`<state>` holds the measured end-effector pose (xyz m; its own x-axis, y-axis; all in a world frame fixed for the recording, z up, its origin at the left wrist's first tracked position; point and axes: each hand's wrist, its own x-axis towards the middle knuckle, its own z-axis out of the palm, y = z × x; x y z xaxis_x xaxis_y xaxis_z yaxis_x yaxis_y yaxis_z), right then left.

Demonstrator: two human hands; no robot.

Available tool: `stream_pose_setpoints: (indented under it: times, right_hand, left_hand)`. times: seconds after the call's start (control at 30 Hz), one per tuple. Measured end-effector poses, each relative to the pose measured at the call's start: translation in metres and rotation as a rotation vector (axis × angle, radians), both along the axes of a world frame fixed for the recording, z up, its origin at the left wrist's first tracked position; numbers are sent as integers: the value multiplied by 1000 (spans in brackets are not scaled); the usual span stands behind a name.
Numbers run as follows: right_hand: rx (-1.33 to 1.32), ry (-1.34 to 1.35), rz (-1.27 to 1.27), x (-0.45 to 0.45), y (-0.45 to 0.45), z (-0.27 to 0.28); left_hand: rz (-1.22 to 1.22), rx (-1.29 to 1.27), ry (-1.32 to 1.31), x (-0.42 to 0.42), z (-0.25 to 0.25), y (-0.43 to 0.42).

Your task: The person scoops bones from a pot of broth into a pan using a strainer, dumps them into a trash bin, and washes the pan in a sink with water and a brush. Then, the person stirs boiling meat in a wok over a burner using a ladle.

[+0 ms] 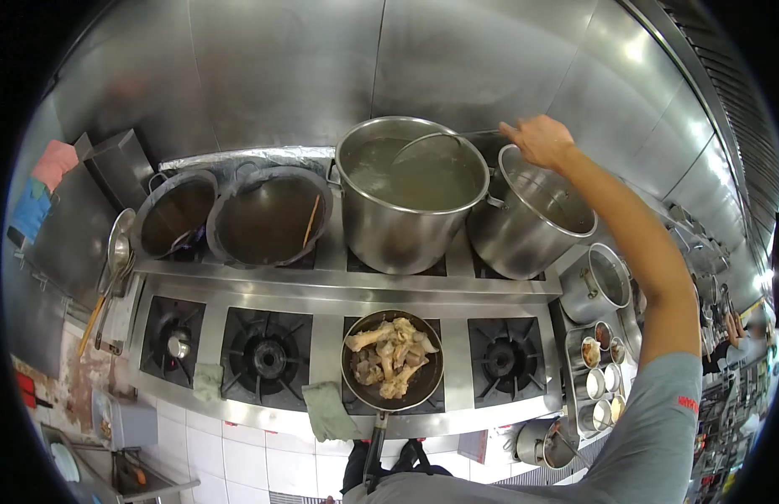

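Note:
My right hand (537, 140) reaches over the back row, fingers closed round the handle of a long metal ladle (476, 133). The ladle's far end dips into the pale cloudy broth of a large stockpot (410, 210); its bowl is mostly hidden there. Just below the hand stands a second steel pot (511, 239), with liquid inside. On a front burner sits a frying pan (349, 386) of large bones with meat (392, 357). The pan's black handle (376, 449) points toward my body. My left hand is out of view.
Two dark-liquid woks (272, 220) (178, 214) stand at the back left. Burners (268, 357) (503, 359) flank the pan. Green cloths (329, 412) hang at the stove's front edge. Seasoning containers (593, 384) and a smaller pot (593, 290) stand right. Another person is at far right.

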<state>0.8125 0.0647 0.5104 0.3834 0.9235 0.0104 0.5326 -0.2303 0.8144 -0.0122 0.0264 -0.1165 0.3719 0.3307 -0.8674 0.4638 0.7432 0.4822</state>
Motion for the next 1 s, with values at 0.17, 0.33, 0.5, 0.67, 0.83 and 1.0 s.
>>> stream_pose_setpoints:
  times: [0.17, 0.33, 0.5, 0.67, 0.83, 1.0]
  right_hand:
    - [-45, 112, -159, -40, -9, 28]
    - [120, 325, -176, -44, -22, 26]
    - [72, 778, -460, -30, 1, 13]
    - [162, 1158, -824, -32, 41, -2]
    - [323, 1364, -870, -12, 53, -9]
    - [471, 1476, -909, 1, 24, -7]
  left_hand:
    - [-13, 108, 111, 2, -16, 2]
    - [-197, 487, -45, 6, -32, 15]
    - [-102, 331, 49, 13, -29, 23]
    - [-37, 302, -14, 10, -44, 18]
    - [27, 272, -101, 21, -31, 27]
    - [-16, 180, 153, 43, -15, 52]
